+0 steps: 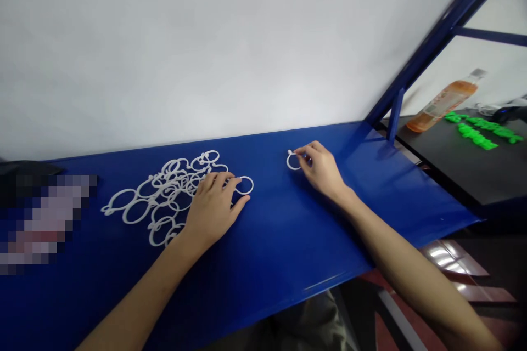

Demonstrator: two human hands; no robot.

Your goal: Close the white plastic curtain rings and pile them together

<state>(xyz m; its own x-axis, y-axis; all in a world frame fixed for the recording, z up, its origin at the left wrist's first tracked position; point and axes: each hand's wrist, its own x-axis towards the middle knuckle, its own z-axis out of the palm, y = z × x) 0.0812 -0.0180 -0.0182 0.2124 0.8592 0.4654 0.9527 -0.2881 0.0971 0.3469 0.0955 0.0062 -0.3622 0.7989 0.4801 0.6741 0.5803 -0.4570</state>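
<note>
A heap of several white plastic rings (160, 197) lies on the blue bench top (288, 230). My left hand (214, 208) rests palm down at the heap's right edge, fingers together over one ring (246, 185) that pokes out past the fingertips. My right hand (321, 170) is further right on the bench, its thumb and fingers pinched on a single white ring (293, 161) that lies on the surface by the back wall.
A white wall stands right behind the bench. A blue frame post (436, 38) rises at the right. Beyond it a dark table (453, 164) carries an orange bottle (447, 100) and green parts (480, 131). A blurred patch (41, 219) covers the left.
</note>
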